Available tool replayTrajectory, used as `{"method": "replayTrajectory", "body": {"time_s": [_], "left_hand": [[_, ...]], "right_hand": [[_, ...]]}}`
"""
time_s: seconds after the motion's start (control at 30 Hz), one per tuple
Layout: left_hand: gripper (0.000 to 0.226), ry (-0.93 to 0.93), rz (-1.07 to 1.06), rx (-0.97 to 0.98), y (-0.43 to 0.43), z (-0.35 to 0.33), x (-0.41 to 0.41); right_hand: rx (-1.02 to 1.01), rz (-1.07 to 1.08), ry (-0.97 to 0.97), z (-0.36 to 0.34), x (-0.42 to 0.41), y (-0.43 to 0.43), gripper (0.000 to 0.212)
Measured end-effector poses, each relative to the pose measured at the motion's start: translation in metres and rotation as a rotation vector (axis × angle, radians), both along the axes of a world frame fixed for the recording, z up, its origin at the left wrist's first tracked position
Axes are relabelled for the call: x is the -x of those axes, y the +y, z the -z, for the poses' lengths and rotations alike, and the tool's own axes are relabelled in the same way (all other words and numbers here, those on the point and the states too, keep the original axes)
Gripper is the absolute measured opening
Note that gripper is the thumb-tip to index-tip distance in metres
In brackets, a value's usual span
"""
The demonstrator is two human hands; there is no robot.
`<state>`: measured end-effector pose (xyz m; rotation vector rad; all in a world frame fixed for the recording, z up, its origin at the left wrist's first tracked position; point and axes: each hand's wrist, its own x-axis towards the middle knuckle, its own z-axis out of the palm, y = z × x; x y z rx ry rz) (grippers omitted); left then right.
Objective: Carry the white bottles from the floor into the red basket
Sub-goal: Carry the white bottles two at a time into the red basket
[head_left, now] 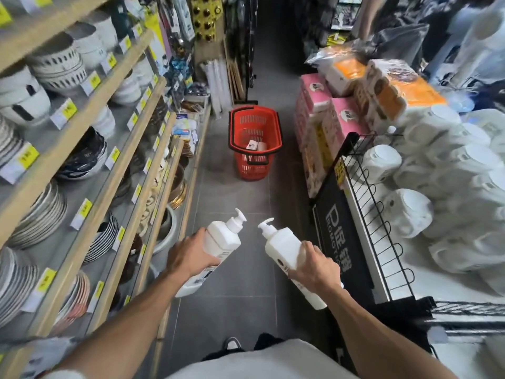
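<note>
We carry two white pump bottles above floor [232, 192], one per hand. Left bottle [220, 240]: left hand [188, 255] curled round its middle, pump tilted up-right. Right bottle [282, 246]: right hand [314, 266] gripping its middle, pump tilted up-left. Pumps near, not touching. Red basket [255, 160] on floor ahead, well apart from our hands, white item inside. Shelves [90, 149] of bowls, plates on left.
</note>
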<state>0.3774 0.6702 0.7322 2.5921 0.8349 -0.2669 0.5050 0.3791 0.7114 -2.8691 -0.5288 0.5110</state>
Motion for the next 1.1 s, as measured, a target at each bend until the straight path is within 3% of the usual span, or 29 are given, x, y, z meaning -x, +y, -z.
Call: {"method": "replayTrajectory", "body": {"time_s": [0.43,1.1], "left_hand": [[0.081,0.028,0.019,-0.008,0.056,0.002,-0.104],[0.072,0.043,-0.001,0.01,0.131,0.004,-0.244]], "right_hand": [[0.023,0.039,0.057,0.001,-0.102,0.047,0.068],[0.06,-0.006,0.113,0.007,-0.228,0.154,0.068]]}}
